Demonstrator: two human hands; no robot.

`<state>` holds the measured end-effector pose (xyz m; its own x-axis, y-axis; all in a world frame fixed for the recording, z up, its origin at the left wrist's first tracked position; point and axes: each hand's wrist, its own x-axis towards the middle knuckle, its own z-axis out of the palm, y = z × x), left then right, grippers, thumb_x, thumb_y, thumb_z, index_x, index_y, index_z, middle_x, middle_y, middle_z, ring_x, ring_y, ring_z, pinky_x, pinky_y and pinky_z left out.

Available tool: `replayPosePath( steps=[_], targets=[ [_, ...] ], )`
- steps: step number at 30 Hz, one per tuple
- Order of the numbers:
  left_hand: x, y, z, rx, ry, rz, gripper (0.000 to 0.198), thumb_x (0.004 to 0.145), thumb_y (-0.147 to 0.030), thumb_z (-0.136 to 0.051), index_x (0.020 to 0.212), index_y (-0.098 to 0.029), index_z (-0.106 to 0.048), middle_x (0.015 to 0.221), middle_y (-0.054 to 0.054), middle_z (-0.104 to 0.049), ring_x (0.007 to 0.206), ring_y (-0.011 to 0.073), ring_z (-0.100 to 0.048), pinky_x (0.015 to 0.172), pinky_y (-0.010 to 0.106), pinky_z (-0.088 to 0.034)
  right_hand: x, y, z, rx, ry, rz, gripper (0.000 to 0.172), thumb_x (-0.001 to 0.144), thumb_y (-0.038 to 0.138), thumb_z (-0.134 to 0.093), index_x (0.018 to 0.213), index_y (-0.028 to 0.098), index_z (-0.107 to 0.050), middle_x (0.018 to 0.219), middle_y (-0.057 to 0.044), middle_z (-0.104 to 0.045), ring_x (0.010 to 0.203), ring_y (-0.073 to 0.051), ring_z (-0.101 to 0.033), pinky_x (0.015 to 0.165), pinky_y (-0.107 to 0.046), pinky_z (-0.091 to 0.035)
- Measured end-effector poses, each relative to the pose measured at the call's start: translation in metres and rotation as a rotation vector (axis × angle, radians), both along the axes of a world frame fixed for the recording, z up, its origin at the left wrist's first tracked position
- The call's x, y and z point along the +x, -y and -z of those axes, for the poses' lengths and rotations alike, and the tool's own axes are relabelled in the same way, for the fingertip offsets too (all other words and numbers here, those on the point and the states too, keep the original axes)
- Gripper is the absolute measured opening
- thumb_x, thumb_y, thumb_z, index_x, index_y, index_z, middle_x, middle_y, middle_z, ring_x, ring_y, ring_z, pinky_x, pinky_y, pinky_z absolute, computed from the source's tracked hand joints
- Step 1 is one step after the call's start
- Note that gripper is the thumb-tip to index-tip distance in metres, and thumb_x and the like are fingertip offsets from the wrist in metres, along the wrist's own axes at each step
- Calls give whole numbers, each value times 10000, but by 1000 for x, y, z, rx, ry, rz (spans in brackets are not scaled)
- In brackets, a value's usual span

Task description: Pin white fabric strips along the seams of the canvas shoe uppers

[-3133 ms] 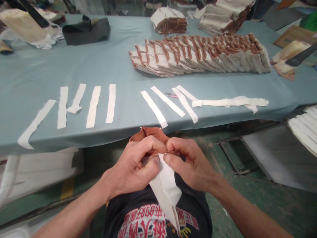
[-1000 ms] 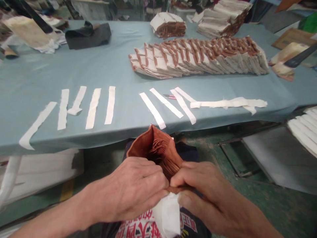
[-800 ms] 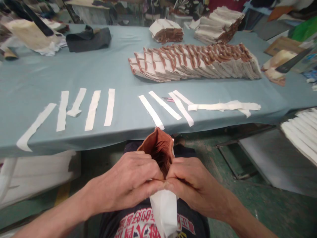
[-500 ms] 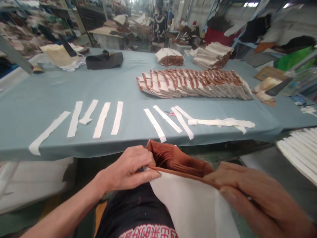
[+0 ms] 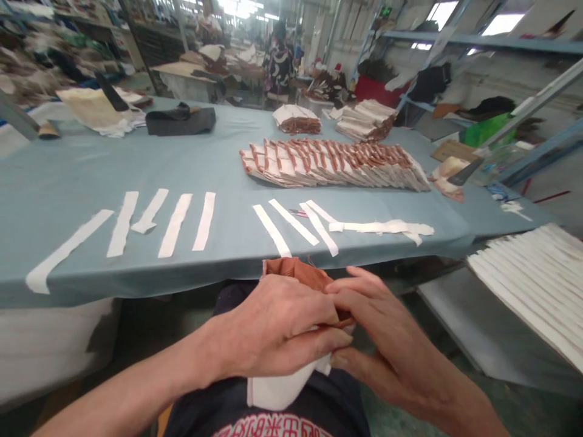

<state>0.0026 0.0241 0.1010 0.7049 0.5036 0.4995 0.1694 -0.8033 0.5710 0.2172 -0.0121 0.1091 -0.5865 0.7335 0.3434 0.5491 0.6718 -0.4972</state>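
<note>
Over my lap I hold a brown-and-white cloth pouch (image 5: 306, 272), its brown edge uppermost and its white side (image 5: 277, 391) hanging below. My left hand (image 5: 285, 325) is closed across the top of it, with thumb and fingers gripping the edge. Close against it, my right hand (image 5: 373, 331) pinches the pouch's right end between thumb and fingers. Much of the cloth is hidden behind both hands. Past the pouch, several white fabric strips (image 5: 175, 224) lie on the blue-grey covered table (image 5: 82, 164).
A long overlapping row of brown-and-white cloth pieces (image 5: 332, 164) lies on the table, with two stacks behind. Pink-handled small tool (image 5: 298, 213) rests among the strips. A pile of white pieces (image 5: 532, 285) stands at right. A person (image 5: 279, 67) is in the background.
My left hand has moved right along the pouch's edge, and my right hand has come in to meet it. The pouch is now bunched between them. The view has turned slightly right and up.
</note>
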Motion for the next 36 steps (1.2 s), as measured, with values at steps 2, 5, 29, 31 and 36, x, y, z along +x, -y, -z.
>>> replayPosePath(
  steps=[2, 5, 29, 31, 36],
  targets=[
    [-5, -9, -5, -96, -8, 35, 312, 1032, -273, -575, 734, -186, -602, 653, -19, -628, 597, 128, -557, 595, 270, -406, -4, -2, 4, -87, -106, -22, 204, 1037, 358, -601, 886, 227, -635, 827, -10, -700, 824, -195, -678, 1023, -426, -516],
    [-19, -31, -3, -439, -25, 180, 443, 1071, -369, -456, 681, -182, -552, 659, -19, -565, 616, 124, -499, 622, 254, -421, 8, -2, 6, -203, -238, 34, 276, 1032, 309, -580, 776, 232, -646, 727, -16, -654, 742, -192, -647, 750, -313, -558],
    [-10, -55, 20, -1024, 37, 297, 263, 929, -380, -692, 867, -144, -594, 776, -17, -530, 699, 112, -423, 642, 229, -355, 35, -92, 110, -726, -568, 353, 390, 863, 560, -641, 732, 193, -648, 667, -6, -646, 606, -158, -527, 593, -273, -416],
    [-7, -51, 24, -1068, 68, 286, 301, 943, -410, -691, 862, -136, -596, 762, -22, -521, 683, 103, -405, 621, 220, -341, 29, -89, 116, -732, -554, 349, 380, 865, 550, -625, 720, 199, -642, 659, -3, -644, 602, -160, -535, 597, -280, -430],
    [-10, -46, 33, -1123, 96, 217, 373, 931, -473, -722, 849, -116, -650, 753, -4, -576, 683, 104, -454, 626, 217, -387, 17, -76, 115, -627, -555, 478, 283, 854, 464, -655, 949, 199, -687, 900, -48, -718, 830, -212, -644, 758, -324, -504]
  ],
)
